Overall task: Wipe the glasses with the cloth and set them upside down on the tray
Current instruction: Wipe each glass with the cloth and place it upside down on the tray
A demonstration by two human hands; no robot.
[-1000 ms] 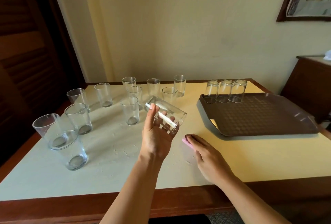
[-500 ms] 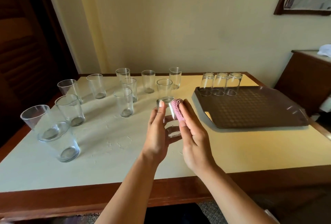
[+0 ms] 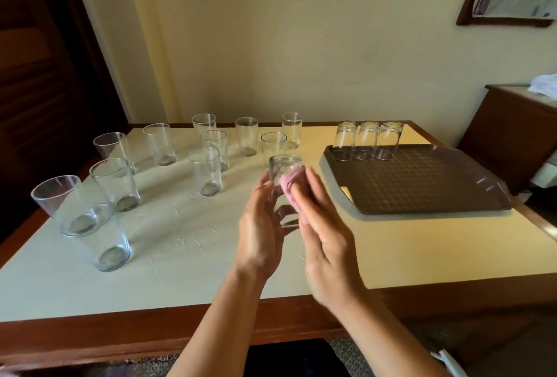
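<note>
Glass [image 3: 281, 193] upright, base topmost | left hand [image 3: 259, 235] grips it | right hand [image 3: 324, 244] presses cloth [image 3: 290, 184], fingers straight

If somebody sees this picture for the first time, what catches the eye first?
At the centre, the left hand holds a glass while the right hand presses a pink cloth against it. Three glasses stand upside down on the brown tray at the right.

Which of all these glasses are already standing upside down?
The three glasses in a row at the tray's far left corner stand rim down. Those on the table stand rim up, and the left hand holds one more.
</note>
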